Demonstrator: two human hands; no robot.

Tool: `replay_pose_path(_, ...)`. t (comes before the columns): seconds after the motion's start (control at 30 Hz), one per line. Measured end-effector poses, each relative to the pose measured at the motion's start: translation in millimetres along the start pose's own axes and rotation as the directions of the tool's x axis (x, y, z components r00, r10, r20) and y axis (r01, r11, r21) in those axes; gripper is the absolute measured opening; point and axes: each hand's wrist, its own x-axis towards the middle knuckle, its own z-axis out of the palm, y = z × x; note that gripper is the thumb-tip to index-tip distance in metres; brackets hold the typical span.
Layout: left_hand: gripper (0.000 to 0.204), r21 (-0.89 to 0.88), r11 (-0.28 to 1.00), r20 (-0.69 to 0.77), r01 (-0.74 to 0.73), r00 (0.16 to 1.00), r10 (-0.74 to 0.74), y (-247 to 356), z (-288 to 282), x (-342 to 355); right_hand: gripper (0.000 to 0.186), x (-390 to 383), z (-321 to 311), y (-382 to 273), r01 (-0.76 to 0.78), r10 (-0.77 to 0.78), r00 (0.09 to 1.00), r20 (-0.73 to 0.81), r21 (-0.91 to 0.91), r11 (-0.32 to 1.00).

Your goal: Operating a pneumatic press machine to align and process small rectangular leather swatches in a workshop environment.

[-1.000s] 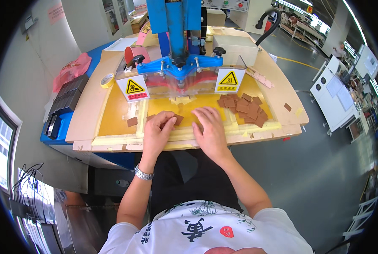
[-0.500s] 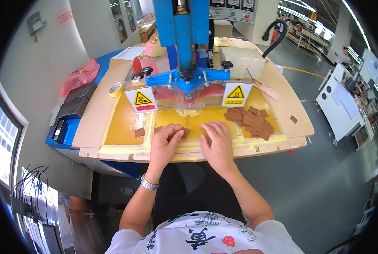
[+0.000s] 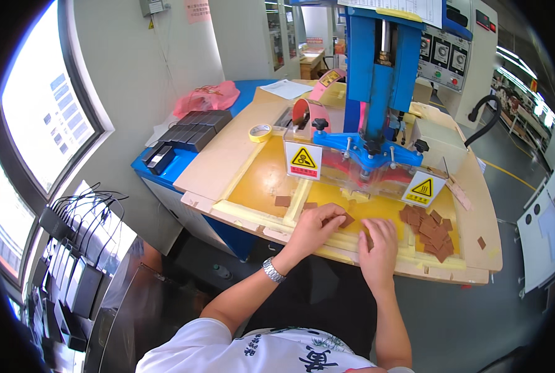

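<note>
My left hand (image 3: pixel 318 226), wearing a metal watch (image 3: pixel 273 270), is closed in a pinch at a small brown square piece (image 3: pixel 347 220) over the yellow press bed (image 3: pixel 333 199). My right hand (image 3: pixel 379 247) is just to the right, its fingers curved and its thumb apart, with nothing visible in it. A loose pile of brown pieces (image 3: pixel 431 230) lies right of it. Another brown piece (image 3: pixel 283 201) lies flat on the left part of the bed, and one more is partly hidden behind my left hand.
Beyond my hands stands a blue press head (image 3: pixel 370 149) with a clear guard and warning signs (image 3: pixel 303 160). A yellow tape roll (image 3: pixel 260 132), black boxes (image 3: pixel 193 129) and a pink bag (image 3: pixel 207 98) are at the left. A single brown piece (image 3: pixel 481 243) lies near the right table edge.
The head view has turned left, so the table and press appear farther right. My hands keep about the same places over the bed, the left one still pinching at the brown piece.
</note>
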Motion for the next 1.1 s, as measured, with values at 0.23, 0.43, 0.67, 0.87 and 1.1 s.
replay_pose_path(0.23,0.012,0.000,1.000,-0.008,-0.006,1.000,0.006,-6.3,3.7,0.5,0.033,0.0,1.6,3.5,-0.034,0.034,0.999,0.025,0.001,0.999)
replay_pose_path(0.43,0.016,0.009,1.000,0.027,0.018,0.999,-0.018,-10.2,1.4,1.4,0.033,0.4,4.3,3.8,-0.018,0.019,1.000,0.007,-0.049,0.999)
replay_pose_path(0.67,0.014,0.051,0.999,0.034,0.016,0.999,-0.018,-2.3,-0.6,3.5,0.030,-0.8,2.4,8.2,-0.012,0.012,1.000,-0.005,-0.003,1.000)
replay_pose_path(0.87,0.014,0.010,1.000,0.012,0.017,1.000,-0.017,-4.5,1.8,0.2,0.034,-0.2,2.7,4.6,-0.034,0.035,0.999,0.005,-0.009,0.999)
replay_pose_path(1.1,0.013,-0.040,0.999,0.025,0.028,0.999,-0.027,-4.1,1.4,0.4,0.036,1.0,1.7,2.6,-0.018,0.019,0.999,0.030,-0.043,0.999)
